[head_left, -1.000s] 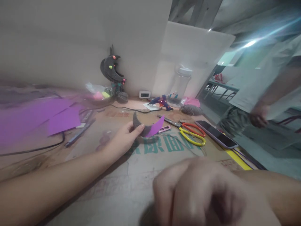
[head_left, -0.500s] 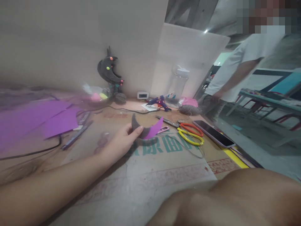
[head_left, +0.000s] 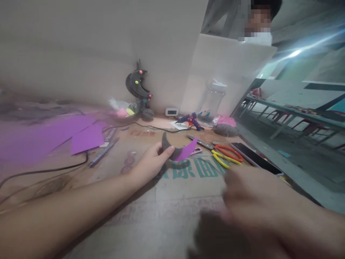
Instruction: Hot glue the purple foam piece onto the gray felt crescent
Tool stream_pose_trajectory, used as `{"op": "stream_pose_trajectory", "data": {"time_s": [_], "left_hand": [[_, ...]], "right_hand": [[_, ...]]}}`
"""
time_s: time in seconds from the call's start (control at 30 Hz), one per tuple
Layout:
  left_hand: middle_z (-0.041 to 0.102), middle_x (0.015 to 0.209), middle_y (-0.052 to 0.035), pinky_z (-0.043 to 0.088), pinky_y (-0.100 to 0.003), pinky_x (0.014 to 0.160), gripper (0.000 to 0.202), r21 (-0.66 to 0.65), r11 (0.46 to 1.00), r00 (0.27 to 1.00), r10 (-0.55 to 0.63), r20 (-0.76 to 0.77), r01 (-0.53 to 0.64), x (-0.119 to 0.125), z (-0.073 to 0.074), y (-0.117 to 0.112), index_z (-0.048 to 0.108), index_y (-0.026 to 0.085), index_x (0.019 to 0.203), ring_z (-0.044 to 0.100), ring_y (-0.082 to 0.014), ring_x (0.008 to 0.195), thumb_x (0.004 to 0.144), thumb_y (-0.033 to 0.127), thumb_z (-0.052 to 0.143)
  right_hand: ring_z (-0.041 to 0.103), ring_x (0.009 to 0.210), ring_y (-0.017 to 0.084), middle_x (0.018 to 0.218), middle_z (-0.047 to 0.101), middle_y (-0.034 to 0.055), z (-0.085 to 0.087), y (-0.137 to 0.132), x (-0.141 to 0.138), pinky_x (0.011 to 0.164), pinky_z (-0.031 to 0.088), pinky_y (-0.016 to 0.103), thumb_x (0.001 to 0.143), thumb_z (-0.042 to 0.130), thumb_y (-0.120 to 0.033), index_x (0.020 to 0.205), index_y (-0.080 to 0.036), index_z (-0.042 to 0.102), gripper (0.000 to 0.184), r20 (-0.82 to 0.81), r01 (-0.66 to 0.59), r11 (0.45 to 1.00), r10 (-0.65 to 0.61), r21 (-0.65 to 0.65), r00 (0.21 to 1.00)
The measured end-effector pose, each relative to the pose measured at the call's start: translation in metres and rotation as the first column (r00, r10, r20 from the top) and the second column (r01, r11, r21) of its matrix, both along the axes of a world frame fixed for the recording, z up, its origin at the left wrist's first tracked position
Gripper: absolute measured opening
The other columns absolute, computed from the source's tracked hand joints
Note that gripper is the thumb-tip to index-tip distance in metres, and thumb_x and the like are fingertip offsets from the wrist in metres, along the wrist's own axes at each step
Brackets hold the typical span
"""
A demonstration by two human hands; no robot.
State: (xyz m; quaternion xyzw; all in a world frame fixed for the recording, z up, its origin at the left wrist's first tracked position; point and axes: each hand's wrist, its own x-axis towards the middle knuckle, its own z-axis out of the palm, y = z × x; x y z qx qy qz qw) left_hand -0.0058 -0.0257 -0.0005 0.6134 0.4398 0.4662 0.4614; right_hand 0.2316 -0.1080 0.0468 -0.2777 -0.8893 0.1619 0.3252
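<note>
My left hand (head_left: 149, 162) is closed, pinching a dark grey crescent-shaped piece (head_left: 165, 141) between thumb and fingers above the cardboard-covered table. A curved purple piece (head_left: 187, 149) extends from the crescent's right side; whether the two are joined I cannot make out. My right hand (head_left: 253, 196) is at the lower right, smeared by motion, with its fingers unclear. Scissors with red and yellow handles (head_left: 221, 160) lie just beyond it. Close to the purple tip is a small pink clip-like object (head_left: 198, 150).
A glue gun (head_left: 191, 121) with a cord stands at the back. A phone (head_left: 256, 157) lies to the right, purple sheets (head_left: 87, 138) to the left. Along the wall are a decorated crescent (head_left: 133, 85), a small white-framed display (head_left: 171, 112) and a clear bottle (head_left: 212, 96). Behind the panel is a person.
My right hand has swung up into view from the lower right, towards the scissors. My left hand keeps its hold on the crescent. The view has shifted, and the person is now largely behind the panel.
</note>
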Motion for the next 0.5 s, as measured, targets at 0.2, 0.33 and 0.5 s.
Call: {"op": "stream_pose_trajectory", "data": {"time_s": [0.2,0.33,0.5], "left_hand": [[0.071,0.097,-0.0072,0.049,-0.03,0.08,0.027,0.011,0.999,0.998,-0.031,0.047,0.03,0.0,0.003,-0.002,0.065,0.017,0.093,0.064,-0.0214,0.093,0.086,0.041,0.056],[0.07,0.091,-0.0054,0.048,-0.029,0.076,0.025,0.048,0.994,0.995,-0.102,-0.003,0.102,0.0,0.002,-0.003,0.064,0.018,0.091,0.063,-0.0195,0.086,0.086,0.041,0.056],[0.067,0.088,-0.003,0.047,-0.028,0.075,0.024,0.074,0.993,0.994,-0.081,-0.074,0.087,0.002,0.003,-0.005,0.06,0.018,0.093,0.061,-0.0181,0.082,0.084,0.04,0.057]], "right_hand": [[0.054,0.06,0.014,0.067,0.062,0.001,-0.024,0.072,-0.027,0.056,0.042,0.027,0.089,0.052,-0.033,0.076,-0.019,0.059,0.021,0.091,0.348,0.916,-0.336,-0.199,0.937],[0.057,0.063,0.014,0.076,0.066,0.0022,-0.043,0.078,-0.028,0.058,0.044,0.027,0.088,0.057,-0.035,0.089,-0.017,0.062,0.018,0.005,0.326,0.893,-0.342,-0.311,0.94],[0.061,0.07,0.016,0.081,0.068,0.0043,-0.039,0.061,-0.03,0.063,0.046,0.027,0.086,0.058,-0.027,0.088,-0.019,0.061,0.008,-0.032,0.343,0.938,-0.345,-0.04,0.938]]}}
